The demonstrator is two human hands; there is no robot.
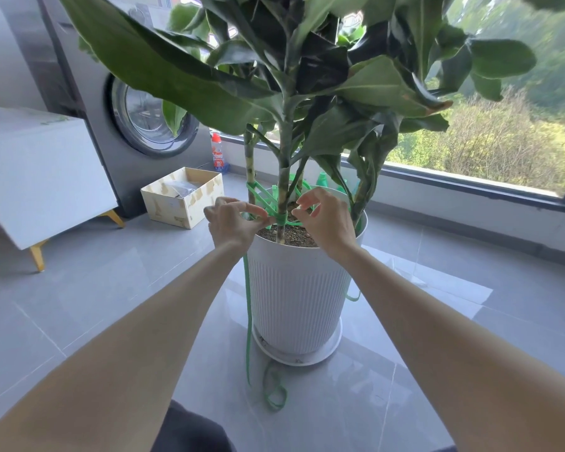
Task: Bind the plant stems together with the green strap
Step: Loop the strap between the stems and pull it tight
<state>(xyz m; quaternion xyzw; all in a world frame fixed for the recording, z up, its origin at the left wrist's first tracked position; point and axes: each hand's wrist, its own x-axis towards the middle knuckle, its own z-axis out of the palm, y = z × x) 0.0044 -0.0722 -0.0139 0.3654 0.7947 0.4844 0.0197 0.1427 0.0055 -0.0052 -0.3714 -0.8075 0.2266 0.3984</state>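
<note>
A tall leafy plant grows from a white ribbed pot (296, 288) on a saucer. Its stems (283, 177) rise from the soil. A green strap (268, 203) is wound around the stems just above the pot rim, with several turns around the middle stem. My left hand (234, 223) pinches the strap at the left of that stem. The strap's long tail (248, 321) hangs from this hand down the pot to the floor, ending in loose loops. My right hand (327, 223) is at the right of the stem, fingers curled; thumb and forefinger pinch near the strap.
An open cardboard box (183, 197) sits on the grey tiled floor left of the pot. Behind it stand a washing machine (144, 119) and a detergent bottle (217, 154). A white cabinet (43, 171) is at far left. A window ledge (470, 190) runs behind the pot.
</note>
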